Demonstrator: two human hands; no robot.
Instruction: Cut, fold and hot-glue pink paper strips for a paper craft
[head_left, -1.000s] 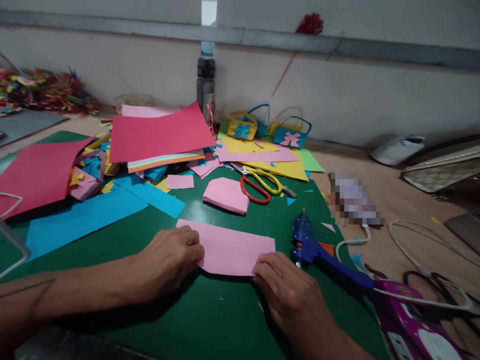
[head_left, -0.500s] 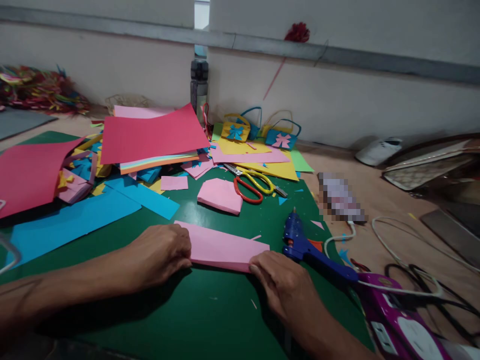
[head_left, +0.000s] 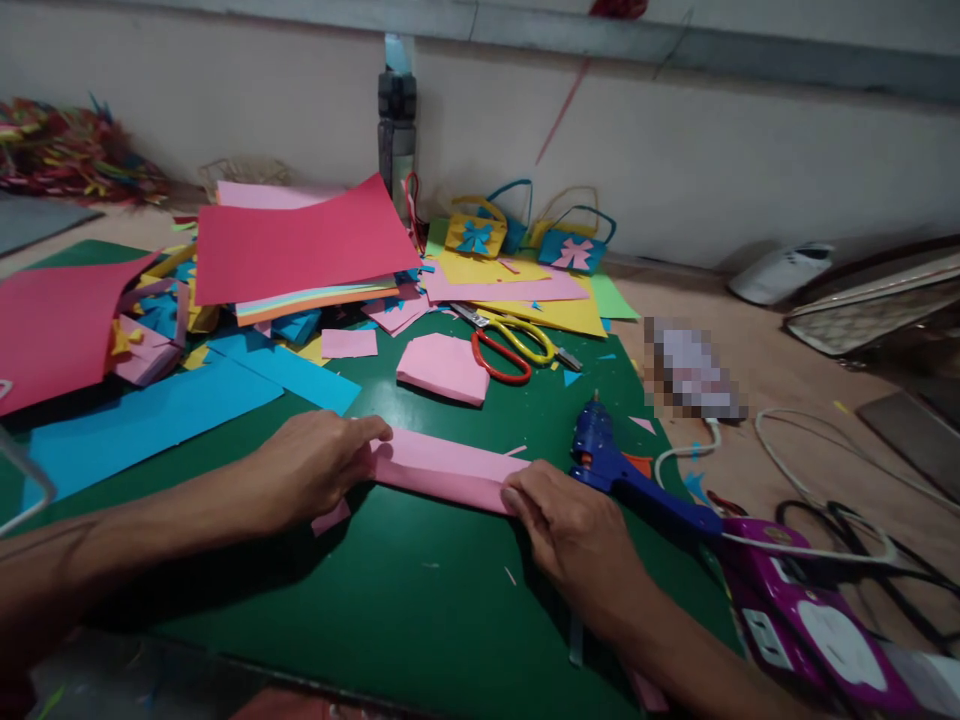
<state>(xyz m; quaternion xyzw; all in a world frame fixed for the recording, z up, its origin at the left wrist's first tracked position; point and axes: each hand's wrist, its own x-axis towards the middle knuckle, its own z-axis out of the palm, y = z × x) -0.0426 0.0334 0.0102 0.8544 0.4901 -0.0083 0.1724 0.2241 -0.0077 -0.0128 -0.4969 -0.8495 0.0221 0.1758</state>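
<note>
A pink paper strip lies folded over on the green mat, now a narrow band. My left hand grips its left end with the fingers curled over the fold. My right hand pinches the right end against the mat. A small pink scrap peeks out under the left hand. Just right of the right hand lies a blue glue gun with its nozzle pointing away from me.
Red-and-yellow scissors and a folded pink piece lie beyond the strip. Stacked coloured sheets, blue paper, small paper bags and a bottle sit further back. A purple power strip and cables are at right.
The pink paper has been folded from a wide rectangle into a narrow strip, its near edge brought up and over. Both hands moved slightly away from me with it.
</note>
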